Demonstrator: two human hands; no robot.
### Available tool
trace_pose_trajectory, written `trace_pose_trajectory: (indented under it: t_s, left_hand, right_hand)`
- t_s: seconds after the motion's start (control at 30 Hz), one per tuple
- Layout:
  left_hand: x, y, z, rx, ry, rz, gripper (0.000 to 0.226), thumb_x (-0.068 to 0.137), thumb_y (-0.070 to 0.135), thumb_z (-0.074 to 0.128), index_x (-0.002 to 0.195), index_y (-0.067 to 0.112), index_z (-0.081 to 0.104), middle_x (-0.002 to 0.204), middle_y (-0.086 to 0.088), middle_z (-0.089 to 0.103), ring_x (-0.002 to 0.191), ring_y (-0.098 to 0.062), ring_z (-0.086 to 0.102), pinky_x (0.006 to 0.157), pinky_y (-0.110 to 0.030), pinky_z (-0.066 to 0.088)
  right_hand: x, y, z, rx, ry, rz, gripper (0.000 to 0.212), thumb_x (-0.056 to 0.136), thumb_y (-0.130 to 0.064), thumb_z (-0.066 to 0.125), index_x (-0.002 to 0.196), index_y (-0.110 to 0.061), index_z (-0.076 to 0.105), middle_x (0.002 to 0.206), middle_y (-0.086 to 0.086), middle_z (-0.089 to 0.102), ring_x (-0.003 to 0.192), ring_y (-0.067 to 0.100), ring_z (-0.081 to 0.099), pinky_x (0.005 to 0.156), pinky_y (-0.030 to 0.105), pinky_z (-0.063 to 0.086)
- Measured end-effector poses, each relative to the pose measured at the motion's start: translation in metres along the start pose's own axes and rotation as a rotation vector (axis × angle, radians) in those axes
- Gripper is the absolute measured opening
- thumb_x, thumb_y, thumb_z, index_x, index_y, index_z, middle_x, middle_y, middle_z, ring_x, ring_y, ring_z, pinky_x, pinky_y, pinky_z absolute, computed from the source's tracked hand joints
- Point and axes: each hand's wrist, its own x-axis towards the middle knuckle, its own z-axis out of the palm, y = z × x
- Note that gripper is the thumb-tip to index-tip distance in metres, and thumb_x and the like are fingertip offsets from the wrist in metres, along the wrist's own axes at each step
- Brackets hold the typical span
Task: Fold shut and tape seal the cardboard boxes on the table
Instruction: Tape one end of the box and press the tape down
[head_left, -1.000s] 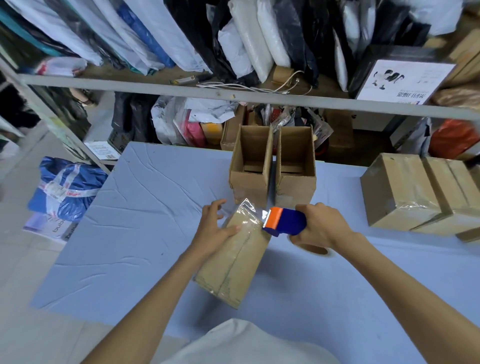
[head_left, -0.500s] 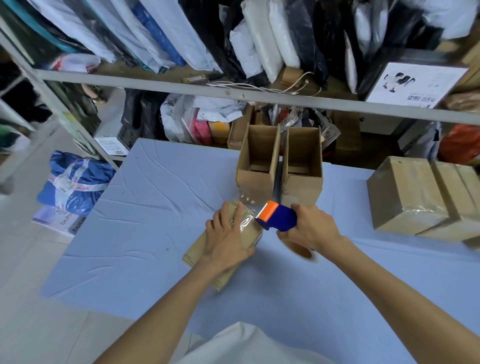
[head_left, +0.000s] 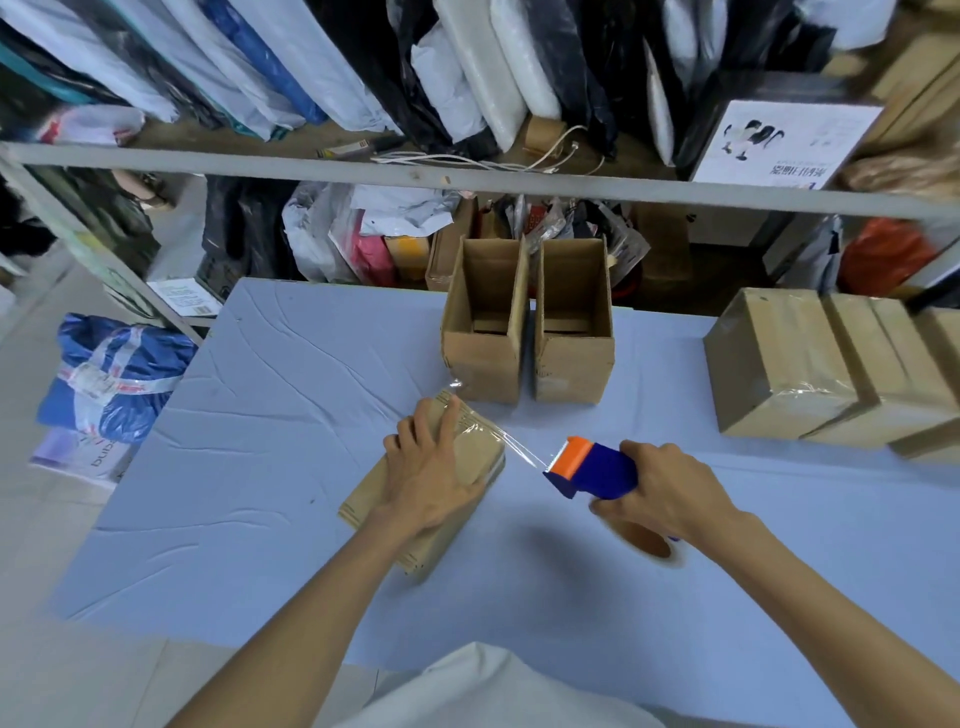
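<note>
A closed cardboard box (head_left: 480, 457) lies flat on the blue-covered table (head_left: 260, 467), its top partly wrapped in clear tape. My left hand (head_left: 434, 467) presses down on its top with fingers spread. My right hand (head_left: 662, 488) grips a blue and orange tape dispenser (head_left: 589, 467) held to the right of the box, and a strip of clear tape (head_left: 522, 447) stretches from the box's far right corner to the dispenser's orange end. The tape roll (head_left: 647, 543) shows below my right hand. Two open boxes (head_left: 485, 332) (head_left: 571, 332) stand upright side by side behind.
Several taped boxes (head_left: 779, 364) sit in a row at the table's right. A metal shelf rail (head_left: 467, 179) crosses behind the table, with bags and packages above and below it. A blue bundle (head_left: 111, 374) lies on the floor at the left.
My right hand has pulled the dispenser away to the right, drawing out a strip of tape. My left hand moved onto the box's top, and the box has turned flatter.
</note>
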Motion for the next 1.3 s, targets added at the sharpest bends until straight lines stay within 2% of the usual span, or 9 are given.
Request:
trace_pose_trajectory:
  t_s: [0.17,0.43,0.67,0.77,0.9,0.97,1.1,1.23,1.3]
  left_hand:
    - [0.001,-0.005,-0.003,-0.1,0.013,-0.023,0.112,0.068,0.078,0.055,0.152,0.027,0.0,0.153,-0.011,0.011,0.131,-0.032,0.028,0.103,-0.041,0.028]
    - [-0.002,-0.001,0.003,-0.202,0.143,-0.029,0.126,0.06,0.066,0.07,0.154,0.019,0.0,0.142,-0.013,0.033,0.122,-0.031,0.039,0.098,-0.04,0.033]
    - [-0.005,0.001,0.006,-0.165,0.128,-0.056,0.131,0.054,0.067,0.072,0.152,0.006,0.011,0.141,-0.016,0.036,0.122,-0.034,0.042,0.097,-0.043,0.036]
    - [-0.003,0.0,0.005,-0.142,0.102,-0.046,0.131,0.057,0.068,0.07,0.152,0.004,0.005,0.145,-0.016,0.03,0.126,-0.033,0.037,0.101,-0.041,0.033]
    - [-0.001,-0.004,0.005,-0.14,0.106,-0.028,0.134,0.057,0.069,0.071,0.152,0.003,0.003,0.147,-0.017,0.029,0.129,-0.033,0.036,0.103,-0.041,0.033]
    - [-0.002,-0.005,0.005,-0.141,0.108,-0.033,0.135,0.057,0.069,0.071,0.152,0.003,0.003,0.147,-0.017,0.029,0.13,-0.033,0.036,0.104,-0.041,0.033]
    - [-0.003,-0.004,0.004,-0.145,0.11,-0.035,0.133,0.059,0.071,0.067,0.152,0.004,0.001,0.148,-0.014,0.027,0.131,-0.03,0.034,0.106,-0.039,0.031]
    - [-0.003,-0.005,0.001,-0.144,0.101,-0.039,0.131,0.06,0.073,0.065,0.152,0.005,0.002,0.148,-0.012,0.026,0.13,-0.028,0.033,0.105,-0.037,0.031]
    - [-0.004,-0.004,0.001,-0.148,0.1,-0.041,0.131,0.06,0.074,0.064,0.152,0.005,0.002,0.148,-0.012,0.027,0.13,-0.029,0.034,0.104,-0.038,0.031]
  right_hand:
    - [0.025,-0.032,0.014,-0.181,0.022,0.001,0.061,0.069,-0.071,0.063,0.098,-0.019,0.052,0.092,0.0,0.059,0.077,0.022,0.054,0.064,0.028,0.039]
    - [0.065,-0.068,0.024,-0.165,0.001,0.0,0.066,0.07,-0.061,0.07,0.115,-0.015,0.053,0.11,0.003,0.063,0.096,0.023,0.061,0.071,0.029,0.043]
    - [0.068,-0.067,0.051,-0.299,0.037,0.038,0.03,0.082,-0.041,0.063,0.093,-0.017,0.049,0.105,0.004,0.065,0.094,0.025,0.064,0.066,0.028,0.034]
    - [0.061,-0.059,0.067,-0.244,0.095,0.108,0.037,0.086,-0.047,0.059,0.093,-0.015,0.039,0.102,0.003,0.066,0.091,0.025,0.065,0.062,0.028,0.031]
    - [0.06,-0.042,0.082,-0.308,0.238,0.154,0.055,0.085,-0.051,0.064,0.115,-0.008,0.048,0.103,0.012,0.062,0.089,0.029,0.062,0.067,0.034,0.041]
    - [0.062,-0.038,0.091,-0.383,0.19,0.228,0.064,0.072,-0.051,0.077,0.109,-0.002,0.057,0.089,0.016,0.063,0.076,0.03,0.062,0.063,0.036,0.046]
    - [0.062,-0.03,0.113,-0.282,0.187,0.275,0.057,0.057,-0.012,0.088,0.099,0.006,0.053,0.072,0.015,0.058,0.059,0.027,0.058,0.047,0.032,0.043]
    - [0.058,-0.032,0.123,-0.082,0.153,0.242,0.036,0.092,0.004,0.046,0.126,0.012,0.038,0.115,0.03,0.051,0.105,0.044,0.052,0.081,0.049,0.045]
    - [0.058,-0.027,0.13,-0.118,0.177,0.223,0.044,0.094,0.0,0.042,0.136,0.006,0.031,0.124,0.024,0.048,0.112,0.037,0.049,0.083,0.039,0.042]
